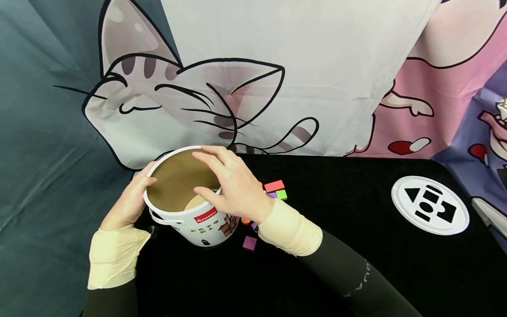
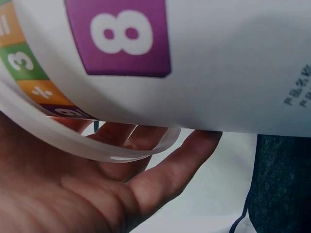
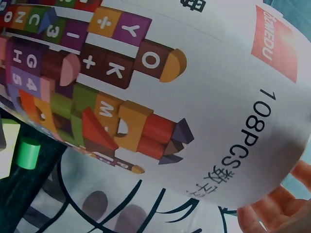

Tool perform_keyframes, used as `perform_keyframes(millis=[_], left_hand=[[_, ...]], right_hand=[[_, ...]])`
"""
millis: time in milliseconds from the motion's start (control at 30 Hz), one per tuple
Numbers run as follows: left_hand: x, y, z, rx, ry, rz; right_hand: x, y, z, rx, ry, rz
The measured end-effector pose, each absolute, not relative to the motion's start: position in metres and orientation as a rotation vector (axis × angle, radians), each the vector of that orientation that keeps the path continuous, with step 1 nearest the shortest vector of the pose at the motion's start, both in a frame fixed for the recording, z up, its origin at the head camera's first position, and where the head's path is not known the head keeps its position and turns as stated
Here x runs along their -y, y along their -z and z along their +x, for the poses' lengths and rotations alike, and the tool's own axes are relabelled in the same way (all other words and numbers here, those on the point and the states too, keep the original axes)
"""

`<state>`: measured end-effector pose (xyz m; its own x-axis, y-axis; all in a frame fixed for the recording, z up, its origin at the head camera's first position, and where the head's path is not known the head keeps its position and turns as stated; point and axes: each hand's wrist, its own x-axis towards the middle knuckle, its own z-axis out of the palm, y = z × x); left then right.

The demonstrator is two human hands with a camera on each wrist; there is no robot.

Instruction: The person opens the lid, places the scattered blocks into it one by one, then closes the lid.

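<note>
Bucket point(image 1: 207, 226) gripped at rim point(image 1: 170, 213) by left fingers point(image 1: 149, 181); right fingers point(image 1: 211, 163) spread, empty, over opposite rim.

Head view bright, evenly lit; left wrist view dimmer, fingers point(image 2: 170, 172) shadowed.

One bucket point(image 1: 200, 226) with one handle point(image 1: 162, 220); one lid point(image 1: 404, 215) with six cut-outs; two hands, the left point(image 1: 126, 202) and the right point(image 1: 241, 187); two cream wrist wraps point(image 1: 291, 226). Of the loose blocks on the one counter point(image 1: 439, 266), the head view clearly shows one red block point(image 1: 274, 186), one green block point(image 1: 281, 194) and one magenta block point(image 1: 249, 243); others are partly covered, so their total cannot be told. The right wrist view shows one green cylinder point(image 3: 28, 153).
</note>
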<state>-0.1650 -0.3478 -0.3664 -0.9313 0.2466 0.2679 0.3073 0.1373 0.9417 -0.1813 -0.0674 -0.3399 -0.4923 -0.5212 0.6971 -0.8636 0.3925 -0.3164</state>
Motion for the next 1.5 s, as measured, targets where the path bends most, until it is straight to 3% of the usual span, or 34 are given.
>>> perform_keyframes(millis=[300, 700, 1033, 1500], left_hand=[[0.349, 0.368, -0.165, 2.339, 1.938, -0.575], [0.349, 0.366, -0.165, 2.342, 1.932, -0.574], [0.349, 0.366, -0.165, 2.347, 1.938, -0.565], [0.349, 0.366, -0.165, 2.341, 1.928, -0.563]], right_hand=[[0.031, 0.348, -0.173, 2.148, -1.052, 1.165], [-0.037, 0.389, -0.171, 2.334, -1.072, 1.018], [-0.073, 0.434, -0.155, 2.565, -0.881, 1.128], [-0.104, 0.467, -0.139, 2.695, -0.749, 1.256]])
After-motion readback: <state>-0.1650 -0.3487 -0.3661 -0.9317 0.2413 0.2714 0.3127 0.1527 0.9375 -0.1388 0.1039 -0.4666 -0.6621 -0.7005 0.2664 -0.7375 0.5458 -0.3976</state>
